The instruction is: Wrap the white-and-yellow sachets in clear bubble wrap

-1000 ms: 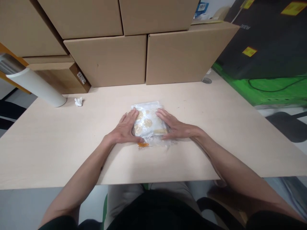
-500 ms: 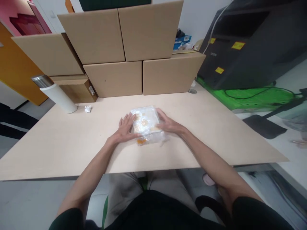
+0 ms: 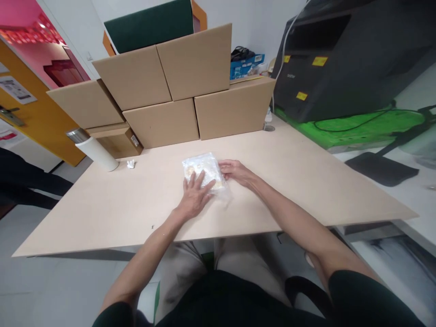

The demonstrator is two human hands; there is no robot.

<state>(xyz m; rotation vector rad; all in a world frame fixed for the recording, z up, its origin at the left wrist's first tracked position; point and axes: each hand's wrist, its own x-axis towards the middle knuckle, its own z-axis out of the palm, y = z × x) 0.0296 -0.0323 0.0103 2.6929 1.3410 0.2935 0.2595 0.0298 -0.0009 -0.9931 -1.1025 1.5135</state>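
Observation:
A flat, squarish white package in clear crinkled plastic [image 3: 208,164] lies on the table in front of me, with faint yellow-orange marks on its top. My left hand [image 3: 195,194] rests on its near left part, fingers spread over the plastic. At the right edge of the package, my right hand [image 3: 235,172] has its fingers bent together on the wrapping; their tips are partly hidden. A loose flap of clear plastic sticks out at the near right corner.
Stacked cardboard boxes [image 3: 163,125] line the table's back edge. A white bottle [image 3: 97,153] and a crumpled tissue [image 3: 131,164] stand at left. A large dark printer [image 3: 316,68] sits on a green surface at right. A person's dark-clothed legs [image 3: 27,177] show far left.
My left hand has slid from the package's left side onto its near top. My right hand's fingers have drawn together at the right edge. The package has turned slightly; the view has tilted.

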